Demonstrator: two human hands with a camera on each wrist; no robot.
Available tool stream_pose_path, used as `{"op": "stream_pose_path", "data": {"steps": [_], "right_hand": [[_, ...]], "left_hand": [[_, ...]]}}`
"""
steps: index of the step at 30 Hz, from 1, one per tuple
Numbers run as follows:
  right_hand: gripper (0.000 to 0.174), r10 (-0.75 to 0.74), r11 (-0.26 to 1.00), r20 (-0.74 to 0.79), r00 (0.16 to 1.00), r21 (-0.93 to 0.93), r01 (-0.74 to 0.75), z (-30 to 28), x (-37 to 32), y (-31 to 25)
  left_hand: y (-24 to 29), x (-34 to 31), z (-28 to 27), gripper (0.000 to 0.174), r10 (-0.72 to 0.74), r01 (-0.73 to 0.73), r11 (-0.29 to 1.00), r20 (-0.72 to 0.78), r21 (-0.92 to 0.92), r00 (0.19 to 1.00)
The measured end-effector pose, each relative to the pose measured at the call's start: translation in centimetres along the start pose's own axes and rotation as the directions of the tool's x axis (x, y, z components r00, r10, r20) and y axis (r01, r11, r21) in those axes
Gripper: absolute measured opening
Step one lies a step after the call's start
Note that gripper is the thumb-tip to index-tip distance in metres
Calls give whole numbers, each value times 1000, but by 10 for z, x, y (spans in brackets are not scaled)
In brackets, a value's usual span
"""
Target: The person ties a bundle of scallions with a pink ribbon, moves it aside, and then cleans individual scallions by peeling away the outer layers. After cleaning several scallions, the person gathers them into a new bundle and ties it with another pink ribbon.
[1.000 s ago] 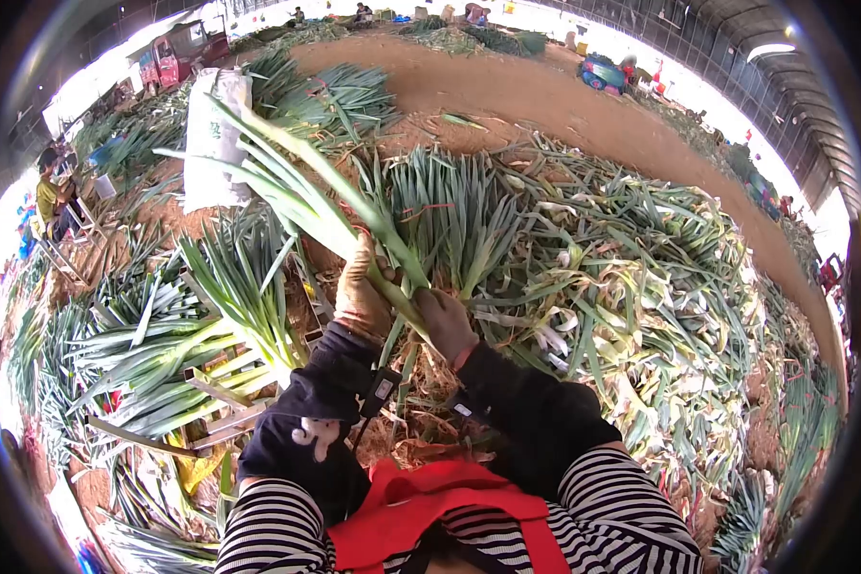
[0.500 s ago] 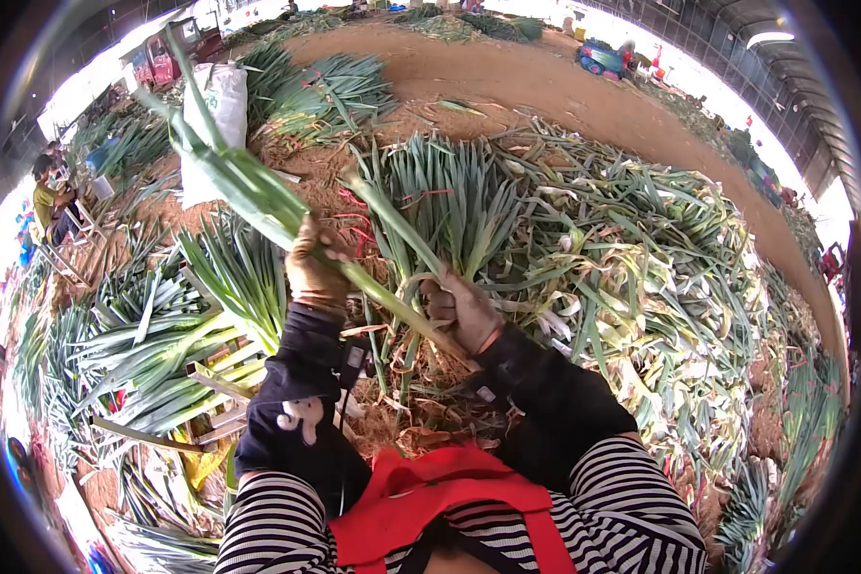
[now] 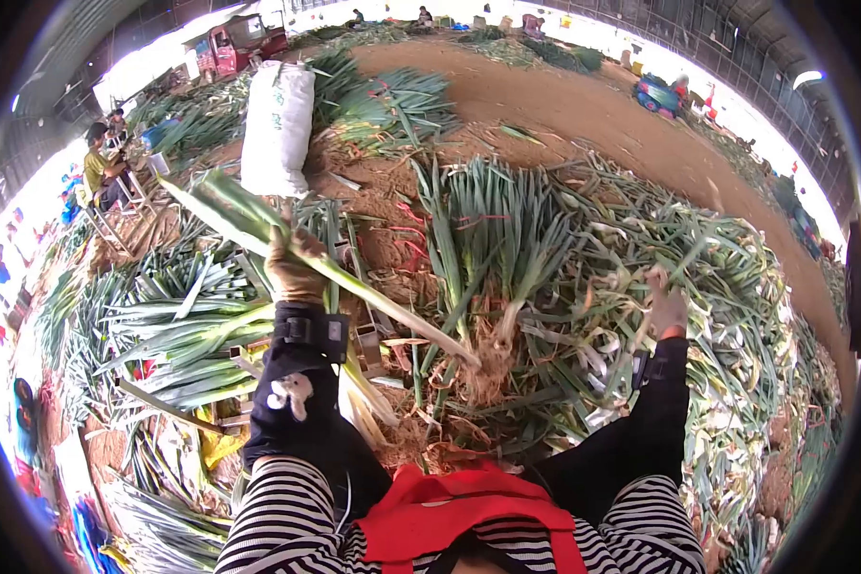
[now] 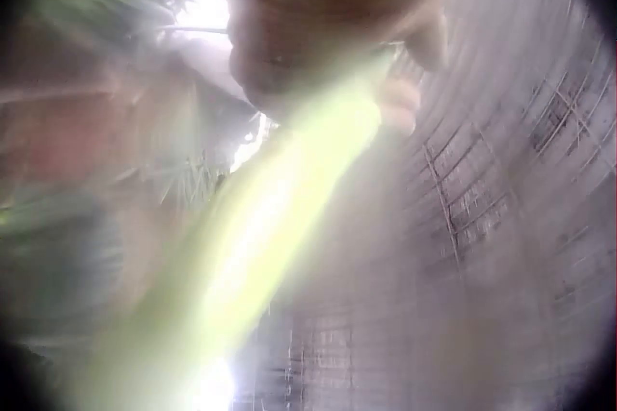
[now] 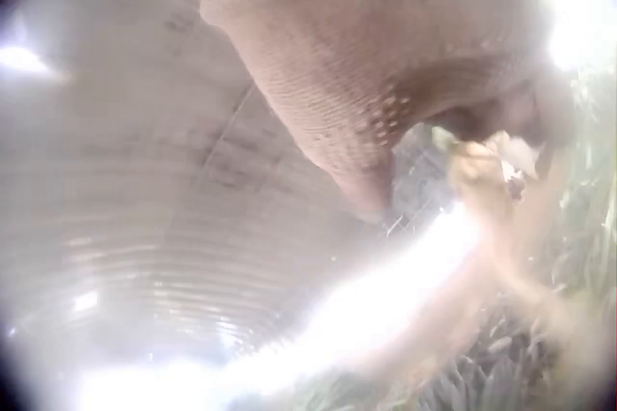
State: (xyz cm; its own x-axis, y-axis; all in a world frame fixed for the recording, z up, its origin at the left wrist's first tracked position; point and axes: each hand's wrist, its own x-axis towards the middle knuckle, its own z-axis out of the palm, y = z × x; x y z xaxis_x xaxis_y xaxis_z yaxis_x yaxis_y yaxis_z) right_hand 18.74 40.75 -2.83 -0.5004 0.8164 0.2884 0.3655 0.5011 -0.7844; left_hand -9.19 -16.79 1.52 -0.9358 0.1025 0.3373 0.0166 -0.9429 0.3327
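My gloved left hand (image 3: pixel 295 268) grips a long green onion (image 3: pixel 392 311) partway up, its leaves pointing up left and its pale stalk slanting down right over the ground. The left wrist view shows that stalk (image 4: pixel 280 228) as a blurred green band under the glove (image 4: pixel 318 26). My right hand (image 3: pixel 665 304) is stretched out to the right over a heap of peeled leaves (image 3: pixel 737 316), apart from the onion. In the right wrist view the glove (image 5: pixel 386 64) is blurred, with a pale strip near its fingers; its grip is unclear.
A tied bundle of green onions (image 3: pixel 488 230) lies straight ahead. Stacked onions (image 3: pixel 182 325) rest on a wooden rack at my left. A white sack (image 3: pixel 277 124) stands behind. A seated person (image 3: pixel 100 177) is at far left, and a dirt lane (image 3: pixel 584 105) runs at the back.
My right hand has let go of the onion's stalk and swung out right over the leaf heap. My left hand keeps the onion, now tilted lower and further left.
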Motion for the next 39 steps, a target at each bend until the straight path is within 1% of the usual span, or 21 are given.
{"op": "stream_pose_path", "data": {"steps": [1,2,4,6,7,8,10,12,15,19,23,26,29,31,32,33,34,36,37,38,39], "right_hand": [[74,-202,764,-89,975,-637,100,2,2,0],[72,-12,785,30,999,-619,28,-7,-28,-57],[57,-193,827,15,981,-535,171,14,-47,-85],[37,-304,939,205,931,-100,328,36,-84,-141],[25,-679,716,128,723,-103,690,61,-96,-140],[24,-478,878,286,831,111,466,66,-124,-171],[33,-668,737,257,699,362,571,93,-165,-196],[39,-755,635,165,635,425,645,117,-193,-209],[30,-718,696,252,648,240,677,121,-212,-223],[26,-754,649,216,620,102,754,135,-213,-222],[23,-713,690,259,652,91,718,143,-214,-220],[20,-696,711,235,678,99,696,147,-214,-222],[21,-688,723,206,695,266,637,170,-209,-205],[26,-836,530,231,498,574,624,194,-205,-183],[26,-837,529,231,496,575,624,179,-207,-194],[28,-625,677,474,621,724,129,149,-211,-218],[30,-397,637,728,559,657,-403,133,-213,-231],[29,-407,586,678,612,708,-395,135,-214,-232],[26,-535,698,581,614,713,-67,136,-212,-231],[24,-662,715,496,562,644,273,137,-211,-231],[21,-749,615,328,576,669,418,138,-214,-231]], "left_hand": [[-8,-7,19,45,-20,21,1000,9,-5,1000],[-17,-13,33,46,-51,51,999,14,-11,999],[-34,-16,35,58,-170,181,972,86,-147,982],[-53,-26,53,62,-246,277,941,169,-195,955],[-64,-30,59,63,-227,252,961,196,-111,954],[-71,-41,74,63,-260,277,959,191,-63,946],[-91,-53,85,61,-292,294,956,157,11,943],[-108,-63,93,57,-288,276,957,187,91,939],[-118,-79,107,57,-323,308,943,130,126,937],[-126,-88,106,56,-297,291,916,-20,276,955],[-129,-87,101,56,-227,231,924,-51,304,973],[-125,-84,100,49,-262,272,942,-76,196,962],[-117,-81,104,50,-288,284,957,82,64,954],[-113,-79,100,53,-335,334,942,106,31,936],[-112,-78,98,55,-375,379,925,134,-6,917],[-112,-77,97,58,-384,388,922,126,-11,915],[-110,-76,97,58,-381,385,923,127,-12,916],[-108,-76,96,57,-399,399,917,111,15,910],[-108,-76,96,57,-398,399,917,109,13,911],[-108,-77,98,56,-381,378,925,119,44,917],[-109,-78,98,55,-366,359,930,129,75,922]]}}
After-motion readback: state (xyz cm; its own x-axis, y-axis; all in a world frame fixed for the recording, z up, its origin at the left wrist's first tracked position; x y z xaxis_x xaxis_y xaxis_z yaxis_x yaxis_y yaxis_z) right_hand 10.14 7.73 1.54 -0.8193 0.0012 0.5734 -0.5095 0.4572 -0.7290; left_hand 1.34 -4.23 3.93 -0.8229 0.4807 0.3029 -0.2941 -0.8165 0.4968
